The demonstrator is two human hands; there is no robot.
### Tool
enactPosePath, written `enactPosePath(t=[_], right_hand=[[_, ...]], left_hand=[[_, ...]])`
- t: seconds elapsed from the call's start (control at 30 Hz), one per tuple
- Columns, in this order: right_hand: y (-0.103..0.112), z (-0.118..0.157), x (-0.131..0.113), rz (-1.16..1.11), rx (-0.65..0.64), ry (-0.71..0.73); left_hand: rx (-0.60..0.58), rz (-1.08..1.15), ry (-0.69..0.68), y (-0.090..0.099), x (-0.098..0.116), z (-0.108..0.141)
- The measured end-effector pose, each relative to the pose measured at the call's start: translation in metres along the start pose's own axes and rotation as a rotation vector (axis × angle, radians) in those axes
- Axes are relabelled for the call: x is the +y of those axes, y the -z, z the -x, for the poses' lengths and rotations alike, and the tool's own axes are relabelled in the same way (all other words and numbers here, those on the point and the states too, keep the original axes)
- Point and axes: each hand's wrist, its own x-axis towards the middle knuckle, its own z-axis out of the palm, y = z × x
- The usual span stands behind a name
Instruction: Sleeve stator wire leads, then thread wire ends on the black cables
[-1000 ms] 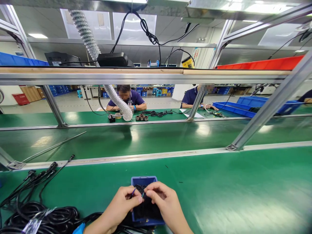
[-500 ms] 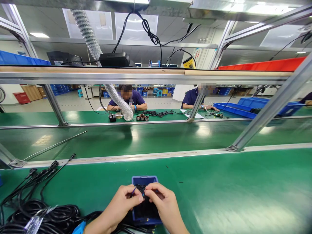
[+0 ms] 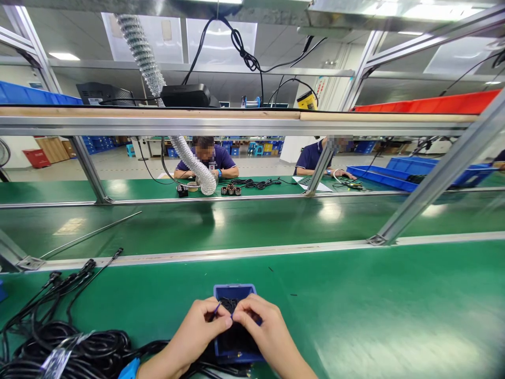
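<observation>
The left hand (image 3: 201,327) pinches a thin purple wire (image 3: 216,310) between thumb and index finger. The right hand (image 3: 263,322) has its thumb and index finger pressed together almost against the left fingertips; whatever lies between them is too small to make out. With so little to grip, the wire could slide out if either pinch slackened, or kink or lose its end if the hands pulled unevenly. Anything dropped there would probably fall into the small blue bin (image 3: 235,287) just below, where it would be hard to pick out among the dark, thin pieces (image 3: 228,303) inside.

Both hands hang over the bin, backs turned partly up, wrists angled inward, forearms coming in from the near edge at left and right. A blue wristband (image 3: 129,369) circles the left wrist. At near left, black cables (image 3: 94,345) lie coiled and run toward the bin; a forearm sweeping left might snag them. Farther out on the green table (image 3: 379,305), right of the bin, lies a small dark scrap (image 3: 293,295)
</observation>
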Motion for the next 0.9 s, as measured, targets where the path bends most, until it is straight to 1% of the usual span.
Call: enactPosePath(t=[0.07,0.1,0.13,0.23,0.27,0.33,0.47,0.57,0.63,0.8,0.9], right_hand=[[0.001,0.000,0.003,0.020,0.042,0.100],[0.000,0.000,0.004,-0.029,0.066,0.097],[-0.002,0.000,0.005,-0.110,0.095,0.054],[-0.010,0.002,0.007,-0.379,0.172,-0.168],[-0.013,0.003,0.007,-0.437,0.187,-0.212],[-0.018,0.004,0.006,-0.484,0.205,-0.237],[-0.017,0.004,-0.001,-0.465,0.227,-0.222],[-0.013,0.003,-0.003,-0.419,0.202,-0.195],[-0.013,0.003,-0.001,-0.385,0.182,-0.171],[-0.020,0.006,0.013,-0.324,0.188,-0.107],[-0.019,0.007,0.014,-0.196,0.137,-0.051]], left_hand=[[0.000,0.024,0.020,0.000,-0.001,0.000],[-0.001,0.034,0.029,0.000,-0.002,0.000],[-0.004,0.039,0.035,0.000,-0.002,0.000],[-0.026,0.035,0.027,-0.001,0.000,0.001],[-0.035,0.033,0.023,-0.001,0.002,0.001],[-0.047,0.028,0.022,-0.001,0.005,0.003],[-0.043,0.007,0.031,-0.002,0.009,0.004],[-0.047,0.004,0.027,-0.002,0.008,0.004],[-0.051,-0.001,0.022,-0.002,0.007,0.004],[-0.066,0.014,0.022,-0.002,0.005,0.004],[-0.068,0.024,0.028,-0.001,0.007,0.004]])
